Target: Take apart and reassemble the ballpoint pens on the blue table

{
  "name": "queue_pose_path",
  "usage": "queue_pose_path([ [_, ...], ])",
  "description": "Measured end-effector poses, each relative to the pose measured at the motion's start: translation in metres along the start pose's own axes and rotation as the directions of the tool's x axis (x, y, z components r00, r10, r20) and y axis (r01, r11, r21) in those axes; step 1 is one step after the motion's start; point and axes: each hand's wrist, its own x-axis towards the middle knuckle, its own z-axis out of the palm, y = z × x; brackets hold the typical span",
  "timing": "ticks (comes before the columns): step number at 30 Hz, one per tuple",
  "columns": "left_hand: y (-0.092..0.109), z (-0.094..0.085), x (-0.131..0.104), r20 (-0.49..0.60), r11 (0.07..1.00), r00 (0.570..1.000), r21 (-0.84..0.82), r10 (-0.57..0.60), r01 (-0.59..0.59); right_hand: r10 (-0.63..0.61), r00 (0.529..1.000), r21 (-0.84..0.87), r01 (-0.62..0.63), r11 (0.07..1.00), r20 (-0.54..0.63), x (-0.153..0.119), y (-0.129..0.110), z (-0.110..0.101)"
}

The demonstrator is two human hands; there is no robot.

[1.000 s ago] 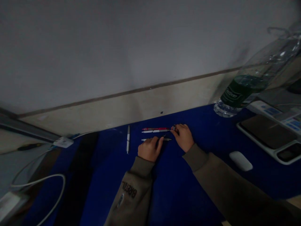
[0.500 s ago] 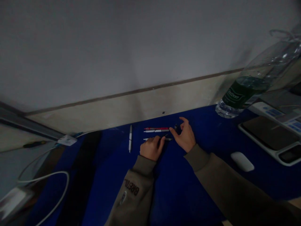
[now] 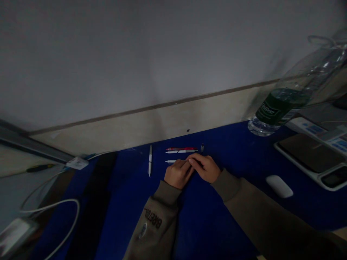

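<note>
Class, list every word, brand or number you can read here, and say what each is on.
"Cestbon": green bottle label.
"BRET", remaining letters unclear: left sleeve.
Too small or blurred: sleeve emblem, blue-and-white labels at right, any marks on the pens.

left sleeve: "BRETO…" | green bottle label: probably "Cestbon"
</note>
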Motion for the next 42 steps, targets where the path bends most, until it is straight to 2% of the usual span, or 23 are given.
queue_pose_path([
  [7, 0.002, 0.001, 0.001, -0.032, 0.996, 0.999, -0.085, -0.029, 0.026, 0.144, 0.989, 0.177, -0.137, 0.975, -0.025, 0.002, 0.007, 0.004],
  [13, 0.000, -0.001, 0.002, -0.064, 0.985, 0.983, -0.016, -0.171, 0.170, 0.187, 0.966, 0.264, -0.135, 0.955, -0.180, 0.006, 0.012, 0.004],
  [17, -0.002, 0.000, 0.004, -0.079, 0.964, 0.962, 0.038, -0.261, 0.264, 0.211, 0.948, 0.247, -0.150, 0.957, -0.239, 0.008, 0.015, 0.002],
  [21, -0.003, 0.003, 0.003, -0.090, 0.958, 0.958, 0.069, -0.271, 0.277, 0.204, 0.957, 0.231, -0.155, 0.960, -0.204, 0.009, 0.015, 0.001],
  [28, -0.007, 0.006, 0.001, -0.074, 0.967, 0.967, 0.055, -0.244, 0.248, 0.254, 0.959, 0.328, -0.201, 0.923, -0.128, 0.011, 0.011, 0.002],
  [36, -0.004, 0.002, 0.003, -0.034, 0.952, 0.956, 0.086, -0.292, 0.294, 0.280, 0.946, 0.339, -0.212, 0.917, -0.165, 0.009, 0.015, 0.002],
  [42, -0.006, 0.004, 0.004, -0.014, 0.942, 0.948, 0.109, -0.318, 0.318, 0.232, 0.962, 0.310, -0.180, 0.934, -0.142, 0.008, 0.017, 0.003],
])
